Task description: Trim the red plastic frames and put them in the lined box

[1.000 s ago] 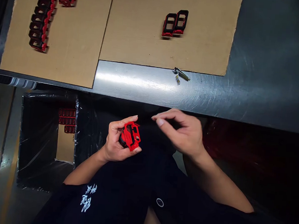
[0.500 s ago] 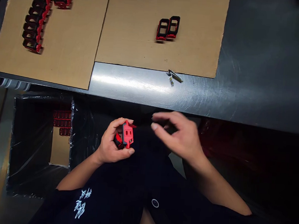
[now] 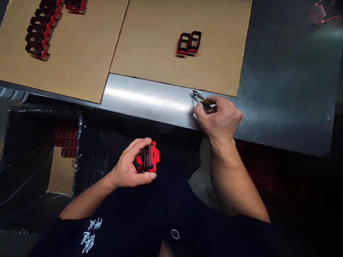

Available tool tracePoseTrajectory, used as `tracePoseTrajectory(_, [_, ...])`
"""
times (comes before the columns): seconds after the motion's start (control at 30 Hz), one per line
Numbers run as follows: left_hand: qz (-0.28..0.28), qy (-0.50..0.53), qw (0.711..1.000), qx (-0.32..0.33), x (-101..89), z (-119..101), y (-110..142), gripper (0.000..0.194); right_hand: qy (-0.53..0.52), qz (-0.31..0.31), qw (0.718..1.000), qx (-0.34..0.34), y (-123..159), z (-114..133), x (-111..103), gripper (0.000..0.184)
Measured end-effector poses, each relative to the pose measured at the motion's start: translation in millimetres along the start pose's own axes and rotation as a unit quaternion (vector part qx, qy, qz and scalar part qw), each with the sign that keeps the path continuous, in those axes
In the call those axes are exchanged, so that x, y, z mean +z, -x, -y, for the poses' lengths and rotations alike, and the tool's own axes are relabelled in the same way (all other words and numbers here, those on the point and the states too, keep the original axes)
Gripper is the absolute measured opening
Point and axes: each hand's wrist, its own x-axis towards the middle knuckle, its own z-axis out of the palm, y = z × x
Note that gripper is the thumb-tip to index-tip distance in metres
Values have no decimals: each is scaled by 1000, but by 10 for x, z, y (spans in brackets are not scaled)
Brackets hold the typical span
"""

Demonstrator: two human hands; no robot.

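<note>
My left hand (image 3: 132, 167) is wrapped around a red-and-black plastic frame (image 3: 153, 157), held above my lap with its red face turned to the right. Another red and black part (image 3: 139, 163) shows between the palm and that frame, partly hidden by the fingers. At the front of the metal table, my right hand (image 3: 219, 114) has thumb and forefinger around small metal nail clippers (image 3: 200, 97). The clippers lie on the table surface, their lower end partly covered by the forefinger.
Two red-and-black frames (image 3: 189, 43) stand on the right cardboard sheet (image 3: 147, 52). Rows of similar frames (image 3: 44, 21) line the left sheet (image 3: 76, 59). Below the metal table (image 3: 144, 97), a plastic-lined box (image 3: 24, 165) holds red parts (image 3: 66, 142). A pinkish object (image 3: 320, 13) lies far right.
My right hand has moved up and forward from over my lap to the nail clippers on the table. The frame in my left hand has turned slightly. The whole view has shifted a little.
</note>
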Motion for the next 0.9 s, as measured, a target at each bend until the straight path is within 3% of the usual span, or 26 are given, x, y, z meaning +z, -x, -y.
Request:
tracePoseTrajectory(0.17, [9, -9, 1000, 15, 13, 25, -31, 84, 40, 39, 996, -69, -14, -21, -45, 31])
tracePoseTrajectory(0.3, [4, -12, 1000, 27, 18, 19, -50, 84, 81, 78, 990, -89, -97, -17, -73, 24])
tracePoseTrajectory(0.4, [3, -21, 999, 35, 21, 15, -54, 84, 62, 78, 992, -78, -195, -94, -41, 16])
tracePoseTrajectory(0.53, [7, -20, 999, 32, 20, 20, -50, 85, 43, 62, 994, -84, -239, -142, -108, 20])
tracePoseTrajectory(0.67, [-6, -17, 999, 35, 6, 14, -51, 85, -34, 107, 977, -180, 62, 55, -504, 20])
tracePoseTrajectory(0.8, [-6, -33, 997, 73, -4, -9, -88, 88, -229, 210, 897, -316, 610, 322, -875, 26])
tracePoseTrajectory(0.9, [20, -42, 994, 104, 4, -24, -135, 91, -336, 217, 868, -293, 924, 427, -958, 34])
